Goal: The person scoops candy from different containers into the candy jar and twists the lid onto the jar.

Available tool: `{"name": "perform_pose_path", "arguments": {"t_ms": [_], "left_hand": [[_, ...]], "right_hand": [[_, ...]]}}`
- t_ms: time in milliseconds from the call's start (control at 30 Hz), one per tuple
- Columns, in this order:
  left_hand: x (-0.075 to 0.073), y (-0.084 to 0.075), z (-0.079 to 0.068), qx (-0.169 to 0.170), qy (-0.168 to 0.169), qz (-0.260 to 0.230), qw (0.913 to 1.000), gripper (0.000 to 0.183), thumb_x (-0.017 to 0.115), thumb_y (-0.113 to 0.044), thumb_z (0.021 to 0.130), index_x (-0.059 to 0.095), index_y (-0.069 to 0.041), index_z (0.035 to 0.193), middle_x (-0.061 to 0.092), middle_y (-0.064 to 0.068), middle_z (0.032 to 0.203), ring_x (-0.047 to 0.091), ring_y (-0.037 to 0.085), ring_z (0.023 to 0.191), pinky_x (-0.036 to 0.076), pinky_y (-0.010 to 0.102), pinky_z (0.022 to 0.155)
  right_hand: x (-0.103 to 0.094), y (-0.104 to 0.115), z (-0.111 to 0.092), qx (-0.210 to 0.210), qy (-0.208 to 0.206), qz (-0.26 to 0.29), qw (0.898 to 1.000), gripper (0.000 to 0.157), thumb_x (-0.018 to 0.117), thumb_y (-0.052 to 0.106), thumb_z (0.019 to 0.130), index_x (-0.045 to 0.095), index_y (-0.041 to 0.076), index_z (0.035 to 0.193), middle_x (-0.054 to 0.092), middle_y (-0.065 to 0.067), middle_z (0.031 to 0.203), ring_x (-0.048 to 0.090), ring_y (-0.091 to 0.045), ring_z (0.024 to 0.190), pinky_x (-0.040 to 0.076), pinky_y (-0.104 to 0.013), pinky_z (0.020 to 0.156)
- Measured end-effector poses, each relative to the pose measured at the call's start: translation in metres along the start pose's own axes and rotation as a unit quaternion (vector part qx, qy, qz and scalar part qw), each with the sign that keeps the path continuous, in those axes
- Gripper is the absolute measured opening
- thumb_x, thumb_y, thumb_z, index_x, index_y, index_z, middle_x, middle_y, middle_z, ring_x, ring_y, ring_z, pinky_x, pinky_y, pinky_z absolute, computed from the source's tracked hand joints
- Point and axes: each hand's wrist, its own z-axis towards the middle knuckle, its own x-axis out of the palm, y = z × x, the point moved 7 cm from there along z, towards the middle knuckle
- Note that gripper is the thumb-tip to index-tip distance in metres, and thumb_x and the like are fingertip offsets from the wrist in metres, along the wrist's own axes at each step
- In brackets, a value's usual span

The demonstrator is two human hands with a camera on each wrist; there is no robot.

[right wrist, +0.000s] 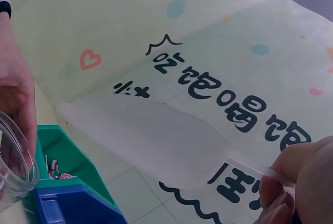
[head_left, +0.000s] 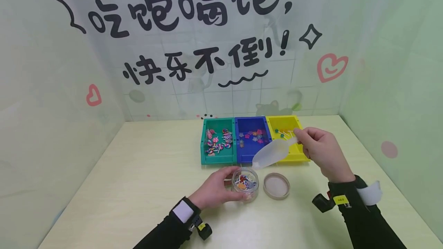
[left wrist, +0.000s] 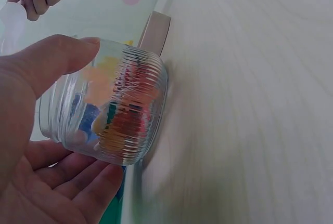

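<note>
My left hand point(head_left: 216, 190) holds a clear ribbed glass jar point(left wrist: 143, 125) on the tabletop, thumb on one side and fingers on the other. Small colourful pieces show inside the jar, whose mouth is uncovered. My right hand point(head_left: 323, 152) pinches the thin handle of a translucent white scoop point(head_left: 271, 153). The scoop slants down to the left, its tip close to the jar's rim in the head view; I cannot tell whether they touch. In the right wrist view its broad blade point(right wrist: 151, 138) shows no pieces. A round lid point(head_left: 277, 196) lies right of the jar.
Three joined bins stand behind the jar: a green bin point(head_left: 204, 153) with small lollipop pieces, a blue bin point(head_left: 250, 124) with star-shaped pieces, and a yellow bin point(head_left: 282, 120) with stick pieces. A printed cloth wall point(head_left: 155, 99) closes off the back; further cloth flanks both sides.
</note>
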Motion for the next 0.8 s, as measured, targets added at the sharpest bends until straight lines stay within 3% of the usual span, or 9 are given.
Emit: {"name": "perform_pose_path", "arguments": {"t_ms": [533, 800], "left_hand": [[0.0002, 0.0015, 0.0009, 0.004, -0.004, -0.006, 1.0000, 0.088, 0.095, -0.035, 0.087, 0.054, -0.006, 0.159, 0.064, 0.013, 0.153, 0.064, 0.037, 0.141, 0.053, 0.053, 0.118], [0.0011, 0.0003, -0.0005, 0.001, -0.007, -0.007, 0.9999, 0.087, 0.096, -0.034, 0.087, 0.054, -0.007, 0.158, 0.064, 0.012, 0.153, 0.064, 0.037, 0.140, 0.053, 0.054, 0.118]], "right_hand": [[-0.0022, 0.0015, -0.0004, -0.004, -0.004, 0.008, 1.000, 0.037, 0.065, 0.042, 0.111, 0.065, 0.011, 0.091, 0.044, 0.004, 0.067, 0.047, -0.020, 0.063, 0.038, -0.033, 0.057], [-0.0071, 0.0005, -0.0003, 0.001, 0.004, 0.039, 0.999, 0.033, 0.064, 0.042, 0.112, 0.070, 0.014, 0.094, 0.050, 0.004, 0.071, 0.046, -0.018, 0.063, 0.037, -0.031, 0.057]]}}
